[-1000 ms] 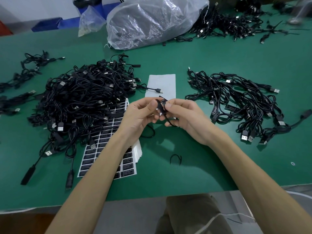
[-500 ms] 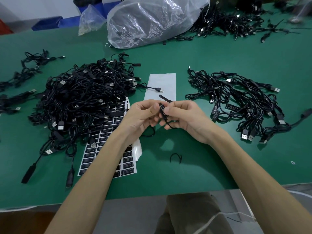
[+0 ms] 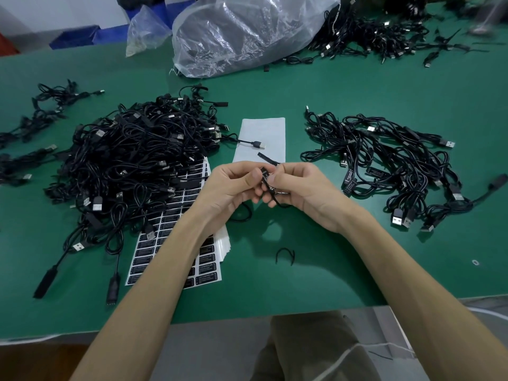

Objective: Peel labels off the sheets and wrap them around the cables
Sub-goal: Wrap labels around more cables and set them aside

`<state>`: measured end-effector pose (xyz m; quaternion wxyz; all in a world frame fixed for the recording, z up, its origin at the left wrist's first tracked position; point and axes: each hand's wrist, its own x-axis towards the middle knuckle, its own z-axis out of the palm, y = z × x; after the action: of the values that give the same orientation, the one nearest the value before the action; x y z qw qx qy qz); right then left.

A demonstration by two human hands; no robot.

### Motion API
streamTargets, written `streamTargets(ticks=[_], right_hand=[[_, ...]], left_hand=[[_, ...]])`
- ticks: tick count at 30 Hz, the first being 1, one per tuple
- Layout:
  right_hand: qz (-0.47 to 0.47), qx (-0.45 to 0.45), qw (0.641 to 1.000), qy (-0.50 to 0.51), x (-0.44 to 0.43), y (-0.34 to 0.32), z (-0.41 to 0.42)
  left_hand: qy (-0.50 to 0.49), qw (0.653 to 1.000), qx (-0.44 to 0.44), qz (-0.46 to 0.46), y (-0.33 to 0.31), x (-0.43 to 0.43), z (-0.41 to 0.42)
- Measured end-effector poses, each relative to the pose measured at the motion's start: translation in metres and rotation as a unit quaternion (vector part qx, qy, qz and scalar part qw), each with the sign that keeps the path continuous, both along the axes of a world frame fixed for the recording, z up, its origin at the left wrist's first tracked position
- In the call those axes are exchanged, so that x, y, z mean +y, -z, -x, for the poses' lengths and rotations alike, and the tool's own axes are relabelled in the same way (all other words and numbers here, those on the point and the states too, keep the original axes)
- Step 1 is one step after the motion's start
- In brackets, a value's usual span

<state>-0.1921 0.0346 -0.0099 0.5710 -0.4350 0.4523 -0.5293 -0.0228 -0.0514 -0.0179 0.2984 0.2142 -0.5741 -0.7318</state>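
Fingers of both hands pinch a thin black cable just above the worktop. The left hand and right hand meet around a small black label, which seems partly folded round the cable, though the thumbs hide the seam. Light and limp, the cable wants holding close on either side of the label. Flimsy and sticky, the label is best pressed at its edges. Label sheets lie under the left forearm.
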Motion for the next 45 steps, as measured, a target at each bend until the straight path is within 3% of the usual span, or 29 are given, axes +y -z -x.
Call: streamTargets(ticks=[45], right_hand=[[-0.021,0.026,0.999,-0.005,-0.004,0.008,0.005]], left_hand=[[-0.009,0.999,-0.015,0.042,0.001,0.0,0.0]])
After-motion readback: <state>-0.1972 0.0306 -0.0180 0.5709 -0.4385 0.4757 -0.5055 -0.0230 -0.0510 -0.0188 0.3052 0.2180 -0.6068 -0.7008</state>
